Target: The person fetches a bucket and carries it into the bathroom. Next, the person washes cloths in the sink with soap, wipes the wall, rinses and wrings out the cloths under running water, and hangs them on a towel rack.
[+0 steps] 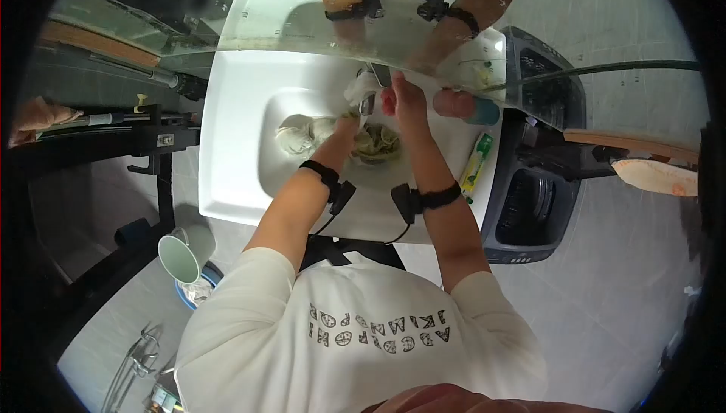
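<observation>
A white washbasin [234,148] lies before me with wet cloth in its bowl. My left hand [347,123] is down in the bowl, closed at a pale wet cloth [299,138]; its fingertips are partly hidden. A yellowish-green bunched cloth [378,144] lies just right of it, in the bowl. My right hand [408,99] is raised beside the metal faucet [367,103], fingers curled and thumb up against the flat faucet handle [381,74]. Something white and blurry [360,88] shows around the faucet's base, and I cannot tell what it is.
A mirror [287,31] rises behind the basin. On the right ledge are a pinkish cup [452,103], a teal cup [485,111] and a green-yellow toothpaste box [476,165]. A dark grey basket [525,209] stands at right. A pale green bucket [180,256] sits lower left.
</observation>
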Motion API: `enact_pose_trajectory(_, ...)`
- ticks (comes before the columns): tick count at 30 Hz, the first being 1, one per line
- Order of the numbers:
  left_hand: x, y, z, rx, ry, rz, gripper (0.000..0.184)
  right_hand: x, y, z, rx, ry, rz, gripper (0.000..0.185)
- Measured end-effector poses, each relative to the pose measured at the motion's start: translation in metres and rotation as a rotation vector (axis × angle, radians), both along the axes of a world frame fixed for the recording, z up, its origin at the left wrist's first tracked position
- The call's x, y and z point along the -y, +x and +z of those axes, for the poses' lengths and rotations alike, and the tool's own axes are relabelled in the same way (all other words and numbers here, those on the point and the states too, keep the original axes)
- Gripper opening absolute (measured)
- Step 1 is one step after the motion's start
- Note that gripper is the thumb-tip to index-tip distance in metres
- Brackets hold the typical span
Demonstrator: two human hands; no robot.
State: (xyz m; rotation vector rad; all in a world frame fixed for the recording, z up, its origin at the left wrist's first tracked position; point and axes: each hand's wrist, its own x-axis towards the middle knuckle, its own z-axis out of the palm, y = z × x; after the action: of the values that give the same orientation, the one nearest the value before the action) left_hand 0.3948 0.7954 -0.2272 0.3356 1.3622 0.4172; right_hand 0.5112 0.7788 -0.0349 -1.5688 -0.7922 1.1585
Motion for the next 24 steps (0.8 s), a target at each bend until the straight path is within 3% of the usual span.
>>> enact_pose_trajectory(5,-0.001,0.015,-0.023,-0.027,0.069,0.048,0.025,-0.005,-0.013,0.010,0.025,-0.065,0.091,0.040)
enact_pose_trajectory(8,0.000,0.009,-0.024,-0.008,0.028,0.147,0.022,0.009,0.001,-0.018,-0.172,0.024,0.015,0.037)
enact_pose_trajectory(10,0.003,-0.002,0.045,0.039,0.009,0.191,0.024,0.028,0.022,-0.098,-0.156,-0.059,-0.233,0.033)
enact_pose_trajectory(11,0.012,-0.009,0.082,0.086,-0.019,0.239,0.026,0.036,0.030,-0.139,-0.008,-0.178,-0.256,0.032)
enact_pose_trajectory(12,0.022,-0.017,0.100,0.077,-0.018,0.229,0.026,0.045,0.031,-0.170,0.241,-0.332,-0.143,0.032)
enact_pose_trajectory(13,0.028,-0.025,0.115,0.282,0.035,0.243,0.025,0.052,0.026,-0.192,0.412,-0.436,-0.027,0.032)
enact_pose_trajectory(14,0.028,-0.030,0.122,0.491,0.089,0.256,0.023,0.056,0.015,-0.200,0.358,-0.457,0.034,0.033)
enact_pose_trajectory(15,0.026,-0.036,0.117,0.489,0.092,0.244,0.023,0.060,0.000,-0.192,0.128,-0.458,0.038,0.034)
enact_pose_trajectory(17,0.030,-0.053,0.099,0.308,0.154,0.218,0.023,0.059,-0.023,-0.169,-0.822,-0.490,-0.139,0.036)
enact_pose_trajectory(20,0.024,-0.059,0.067,0.357,-0.066,0.402,0.024,0.043,-0.046,-0.145,-0.657,-0.379,-0.069,0.042)
enact_pose_trajectory(21,0.022,-0.060,0.059,0.358,-0.066,0.390,0.024,0.044,-0.055,-0.131,0.017,-0.194,0.127,0.041)
enact_pose_trajectory(23,0.021,-0.063,0.043,0.728,-0.126,0.253,0.027,0.049,-0.074,-0.100,0.696,-0.010,0.306,0.041)
enact_pose_trajectory(24,0.020,-0.061,0.024,0.731,-0.132,0.249,0.027,0.051,-0.084,-0.083,0.667,-0.073,0.316,0.046)
